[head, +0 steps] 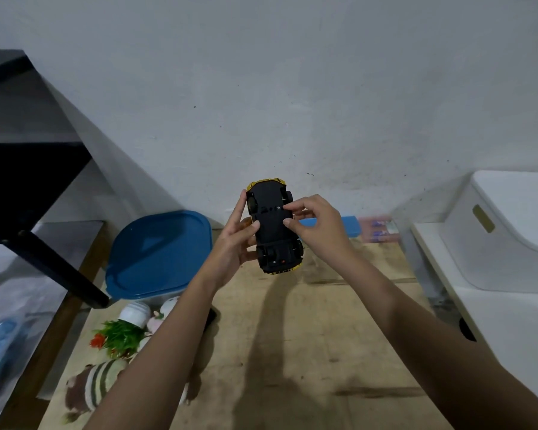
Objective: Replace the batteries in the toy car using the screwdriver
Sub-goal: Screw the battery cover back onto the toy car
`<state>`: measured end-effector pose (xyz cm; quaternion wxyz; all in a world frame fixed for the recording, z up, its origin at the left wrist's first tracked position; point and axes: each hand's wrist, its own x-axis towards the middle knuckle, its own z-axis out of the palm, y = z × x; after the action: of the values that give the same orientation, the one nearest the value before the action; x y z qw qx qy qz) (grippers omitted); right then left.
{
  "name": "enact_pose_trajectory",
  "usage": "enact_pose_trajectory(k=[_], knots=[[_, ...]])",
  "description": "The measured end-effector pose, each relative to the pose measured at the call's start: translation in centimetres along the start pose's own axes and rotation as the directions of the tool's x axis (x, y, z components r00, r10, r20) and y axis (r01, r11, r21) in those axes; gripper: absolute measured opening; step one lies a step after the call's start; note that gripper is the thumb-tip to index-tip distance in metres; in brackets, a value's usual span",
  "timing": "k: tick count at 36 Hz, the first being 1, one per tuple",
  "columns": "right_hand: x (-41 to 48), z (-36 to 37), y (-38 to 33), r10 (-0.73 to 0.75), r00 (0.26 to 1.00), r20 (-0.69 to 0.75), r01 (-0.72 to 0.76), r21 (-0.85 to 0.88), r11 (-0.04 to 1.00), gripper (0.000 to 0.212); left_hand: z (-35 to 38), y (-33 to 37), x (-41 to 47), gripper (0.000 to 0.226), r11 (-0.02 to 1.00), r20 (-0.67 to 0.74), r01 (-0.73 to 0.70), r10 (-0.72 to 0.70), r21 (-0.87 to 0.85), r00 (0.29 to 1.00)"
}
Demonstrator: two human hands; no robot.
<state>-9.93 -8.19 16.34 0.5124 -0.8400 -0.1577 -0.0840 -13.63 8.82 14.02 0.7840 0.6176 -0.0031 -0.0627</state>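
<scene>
The left hand (230,243) grips the yellow toy car (272,231), black underside up, above the wooden table (323,336). The right hand (317,225) pinches this underside with 2 fingers (297,205).

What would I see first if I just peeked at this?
The toy car, flipped so its black underside shows, is held up in the middle by the left hand and right hand. Next comes the big blue lid, lower down to its left.

yellow toy car (274,226), black underside facing camera, held above table
</scene>
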Motion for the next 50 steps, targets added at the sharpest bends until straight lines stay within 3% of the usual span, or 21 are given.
enact_pose_trajectory(k=[9,14,20,28,33,37,42,45,50], knots=[[-1.2,1.2,0.1,-0.039,0.993,-0.112,0.039,-0.005,0.999,0.029,0.4,-0.2,0.0,0.067,0.999,-0.066,-0.026,0.029,0.035,0.997],[-1.8,1.4,0.9,-0.154,0.978,-0.139,0.148,-0.053,0.988,0.027,0.5,-0.6,0.0,0.063,0.997,-0.063,-0.044,0.048,0.066,0.997],[-2.5,1.5,2.5,-0.326,0.945,-0.036,0.309,-0.231,0.922,0.03,1.4,-1.4,0.5,0.063,0.991,-0.109,-0.066,0.079,0.114,0.991],[-2.4,-0.3,4.4,-0.332,0.943,0.012,0.317,-0.327,0.89,0.034,3.2,-2.2,1.4,0.061,0.985,-0.074,-0.068,0.081,0.16,0.994],[-2.7,-0.9,5.9,-0.228,0.973,-0.028,0.211,-0.288,0.934,0.026,4.2,-3.9,2.3,0.062,0.985,-0.074,-0.019,0.032,0.173,0.997],[-3.1,-2.1,7.0,-0.041,0.998,-0.039,0.033,-0.173,0.984,0.028,5.0,-5.2,3.1,0.064,0.983,-0.076,0.007,0.007,0.182,0.997],[-3.5,-4.1,10.8,0.146,0.967,-0.209,-0.172,-0.11,0.979,0.019,5.3,-7.0,4.2,0.065,0.974,-0.082,0.052,-0.034,0.22,0.996],[-4.5,-5.7,14.5,0.309,0.916,-0.257,-0.356,-0.162,0.92,0.021,5.1,-8.1,4.6,0.065,0.969,-0.085,0.079,-0.061,0.233,0.995],[-7.6,-7.5,19.9,0.51,0.834,-0.209,-0.545,-0.453,0.705,0.035,4.8,-9.8,4.9,0.065,0.968,-0.116,0.147,-0.125,0.204,0.985]])
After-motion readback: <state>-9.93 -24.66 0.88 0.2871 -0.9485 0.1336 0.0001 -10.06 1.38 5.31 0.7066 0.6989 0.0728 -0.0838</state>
